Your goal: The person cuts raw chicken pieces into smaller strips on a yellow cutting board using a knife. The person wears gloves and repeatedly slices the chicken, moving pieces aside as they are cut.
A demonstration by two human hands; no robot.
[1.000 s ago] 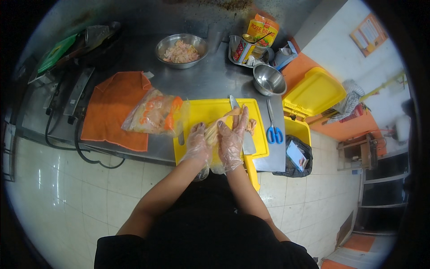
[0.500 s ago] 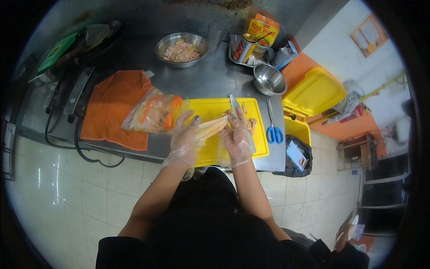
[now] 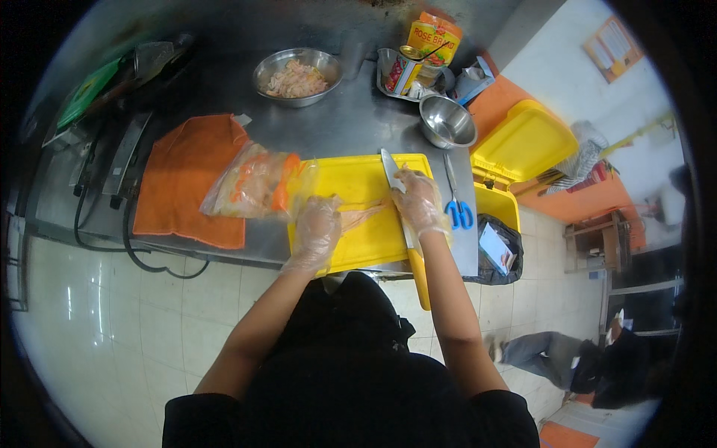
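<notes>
A pale strip of raw meat [image 3: 361, 216] lies across the yellow cutting board [image 3: 355, 250]. My left hand [image 3: 317, 226], in a clear plastic glove, is closed around the strip's left end. At the board's right side, my gloved right hand [image 3: 422, 203] has its fingers curled down over small meat pieces; what exactly they grip is hidden. A knife [image 3: 390, 164] lies partly beneath that hand, blade toward the far edge, its yellow handle [image 3: 420, 281] jutting past the near edge. Left of the board rests a clear plastic bag [image 3: 250, 183] of raw meat with orange print.
An orange cloth [image 3: 179, 175] lies left of the bag. Behind are a steel bowl of cut meat [image 3: 334, 73], a smaller steel bowl [image 3: 448, 123] and a tray of packages. Blue-handled scissors [image 3: 459, 215] sit right of the board, beside an open yellow bin [image 3: 499, 204]. A person is at far right.
The strip, held stretched between both hands before, now lies on the board. My right hand has moved right onto the meat pieces, exposing the knife handle. The person at right has moved.
</notes>
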